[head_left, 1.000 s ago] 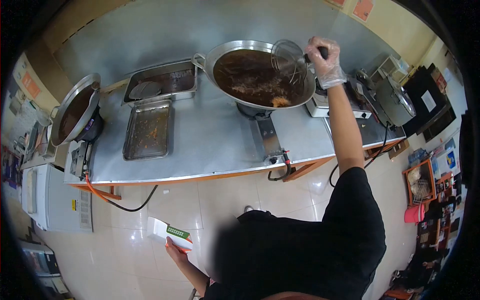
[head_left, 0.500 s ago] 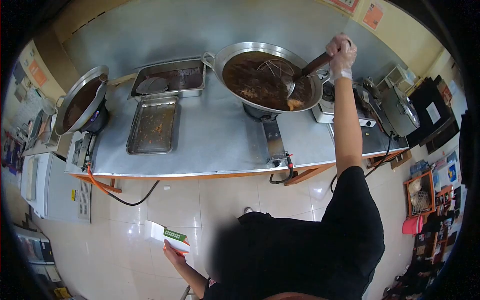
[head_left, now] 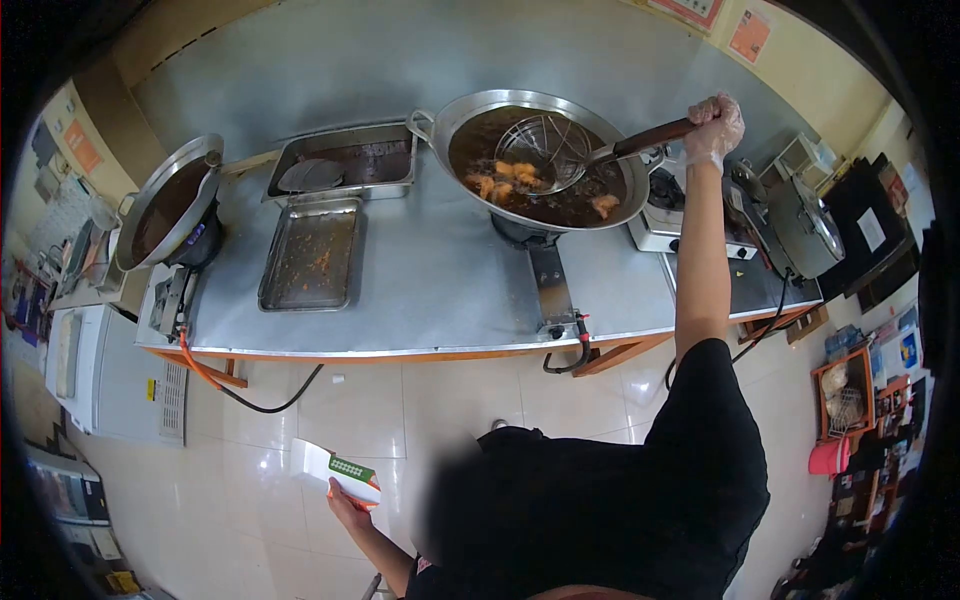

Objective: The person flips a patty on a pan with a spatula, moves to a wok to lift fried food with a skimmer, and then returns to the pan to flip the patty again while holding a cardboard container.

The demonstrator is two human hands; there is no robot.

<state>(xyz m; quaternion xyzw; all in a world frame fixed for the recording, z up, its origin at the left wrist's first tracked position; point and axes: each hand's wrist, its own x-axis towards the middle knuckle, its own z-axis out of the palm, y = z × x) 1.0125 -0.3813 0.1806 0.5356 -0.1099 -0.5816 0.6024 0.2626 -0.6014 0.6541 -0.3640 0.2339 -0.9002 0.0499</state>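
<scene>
My right hand [head_left: 716,128], in a clear plastic glove, is closed around the wooden handle of a wire skimmer [head_left: 652,139]. The skimmer's round wire basket is in a large metal wok [head_left: 436,165] of dark oil. Several golden fried pieces [head_left: 518,173] lie at the basket's near edge and to its left. One more fried piece [head_left: 604,205] floats near the wok's right rim. Low over the floor, my left hand [head_left: 345,505] grips an open paper food box [head_left: 348,470], white with green and orange. I cannot see what is inside the box.
Left of the wok are a deep metal tray [head_left: 400,188] and a shallow tray with crumbs [head_left: 353,285]. A second wok [head_left: 128,262] stands at the table's left end. On the right are a gas stove [head_left: 650,235] and a lidded pot [head_left: 795,225]. Hoses hang below the table edge.
My right hand has moved right and slightly down with the skimmer, whose handle is now flatter. More fried pieces show at the oil's surface. The left hand and box have barely moved.
</scene>
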